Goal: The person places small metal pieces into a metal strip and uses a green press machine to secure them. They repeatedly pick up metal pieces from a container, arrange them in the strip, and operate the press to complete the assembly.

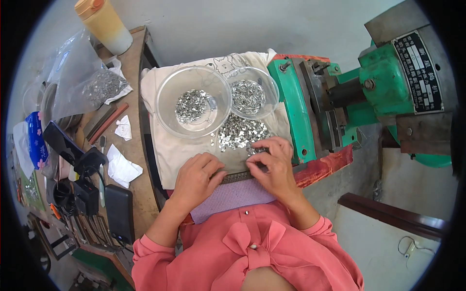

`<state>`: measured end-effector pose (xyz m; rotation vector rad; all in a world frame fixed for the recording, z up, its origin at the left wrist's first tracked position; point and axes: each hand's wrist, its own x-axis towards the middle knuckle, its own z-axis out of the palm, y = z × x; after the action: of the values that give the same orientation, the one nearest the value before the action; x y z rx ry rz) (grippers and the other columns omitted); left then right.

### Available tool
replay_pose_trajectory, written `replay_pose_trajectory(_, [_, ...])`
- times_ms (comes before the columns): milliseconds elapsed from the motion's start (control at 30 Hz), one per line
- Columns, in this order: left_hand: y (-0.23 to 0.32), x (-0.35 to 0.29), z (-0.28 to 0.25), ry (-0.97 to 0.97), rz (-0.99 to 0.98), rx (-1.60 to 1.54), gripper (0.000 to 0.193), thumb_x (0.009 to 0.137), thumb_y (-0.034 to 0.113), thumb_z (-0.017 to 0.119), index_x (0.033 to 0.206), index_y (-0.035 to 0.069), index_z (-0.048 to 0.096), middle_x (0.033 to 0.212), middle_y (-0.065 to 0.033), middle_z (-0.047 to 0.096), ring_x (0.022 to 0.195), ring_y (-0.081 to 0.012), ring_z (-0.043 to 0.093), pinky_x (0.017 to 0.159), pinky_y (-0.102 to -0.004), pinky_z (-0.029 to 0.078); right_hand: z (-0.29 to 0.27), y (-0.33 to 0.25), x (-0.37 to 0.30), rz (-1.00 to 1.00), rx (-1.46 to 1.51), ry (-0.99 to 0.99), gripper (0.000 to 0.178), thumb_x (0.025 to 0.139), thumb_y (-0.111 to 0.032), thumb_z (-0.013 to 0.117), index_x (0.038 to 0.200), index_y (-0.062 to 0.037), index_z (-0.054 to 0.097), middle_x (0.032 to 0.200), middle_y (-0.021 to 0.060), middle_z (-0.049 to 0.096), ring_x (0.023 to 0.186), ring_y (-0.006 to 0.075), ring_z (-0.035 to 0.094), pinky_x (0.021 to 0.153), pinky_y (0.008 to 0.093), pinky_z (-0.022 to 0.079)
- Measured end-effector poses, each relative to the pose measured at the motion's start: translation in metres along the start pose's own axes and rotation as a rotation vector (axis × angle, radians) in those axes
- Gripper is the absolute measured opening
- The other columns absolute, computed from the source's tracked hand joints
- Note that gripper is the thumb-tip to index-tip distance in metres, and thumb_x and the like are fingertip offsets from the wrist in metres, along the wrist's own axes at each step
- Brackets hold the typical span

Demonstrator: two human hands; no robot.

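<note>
My left hand (198,179) is closed, its thumb and forefinger together at the left end of a narrow, notched metal strip (235,177). Whether it pinches the strip or a small piece, I cannot make out. At the strip's right end, the fingers of my right hand (274,167) are bent in a pinch; what lies in them is hidden. Small shiny metal pieces show by its fingertips. Just beyond lies a loose heap of flat metal pieces (242,133). A large clear tub (167,116) holds more small parts, and a smaller clear tub (273,94) holds slender metal ones.
A green press machine (296,111) stands close on the right. Beige cloth (167,165) covers the work surface, with a purple textured mat (233,198) at its near edge. On the left bench are a black power bank (119,213), crumpled paper (122,166) and a yellow bottle (109,29).
</note>
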<state>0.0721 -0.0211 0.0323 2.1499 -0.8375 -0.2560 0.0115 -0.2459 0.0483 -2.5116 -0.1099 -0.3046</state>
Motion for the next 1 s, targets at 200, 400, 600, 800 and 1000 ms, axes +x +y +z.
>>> replay_pose_trajectory(200, [-0.011,0.001,0.009,0.077,0.035,-0.072,0.012,0.080,0.009,0.076,0.089,0.007,0.069,0.089,-0.0059,0.064,0.085,-0.0287,0.062,0.074,-0.0399,0.049,-0.019,0.004,-0.020,0.035,0.020,0.040,0.016,0.073,-0.006,0.081,0.086,-0.0083,0.072,0.113,0.0048,0.065,0.113,0.0316,0.053,0.096,0.0428,0.038])
replay_pose_trajectory(400, [-0.012,0.002,0.007,0.039,0.001,-0.135,0.012,0.081,0.004,0.074,0.092,0.003,0.069,0.091,-0.0085,0.067,0.087,-0.0291,0.063,0.077,-0.0378,0.049,-0.009,-0.002,-0.032,-0.024,0.009,-0.014,0.018,0.073,-0.007,0.081,0.088,-0.0102,0.072,0.113,0.0025,0.066,0.112,0.0286,0.055,0.097,0.0433,0.038])
replay_pose_trajectory(600, [-0.016,0.002,0.007,0.037,0.014,-0.141,0.011,0.082,0.009,0.075,0.091,0.006,0.069,0.090,-0.0071,0.065,0.086,-0.0291,0.062,0.075,-0.0394,0.049,-0.002,-0.002,-0.032,-0.076,-0.060,-0.072,0.018,0.072,-0.009,0.080,0.087,-0.0109,0.071,0.113,0.0002,0.066,0.111,0.0257,0.056,0.099,0.0435,0.038])
replay_pose_trajectory(800, [-0.017,0.001,0.005,0.039,0.010,-0.164,0.012,0.082,0.007,0.075,0.092,0.005,0.070,0.091,-0.0083,0.065,0.087,-0.0295,0.064,0.075,-0.0390,0.051,-0.003,-0.001,-0.032,-0.125,-0.095,-0.078,0.018,0.072,-0.009,0.080,0.087,-0.0107,0.071,0.111,-0.0002,0.065,0.110,0.0248,0.056,0.099,0.0436,0.039])
replay_pose_trajectory(1000, [-0.017,0.000,0.001,0.131,-0.061,-0.241,0.012,0.084,-0.001,0.073,0.095,0.001,0.070,0.092,-0.0102,0.066,0.083,-0.0242,0.066,0.072,-0.0326,0.053,0.003,0.002,-0.036,-0.151,-0.103,-0.015,0.019,0.072,-0.009,0.080,0.089,-0.0103,0.071,0.106,0.0002,0.066,0.106,0.0240,0.058,0.097,0.0433,0.041])
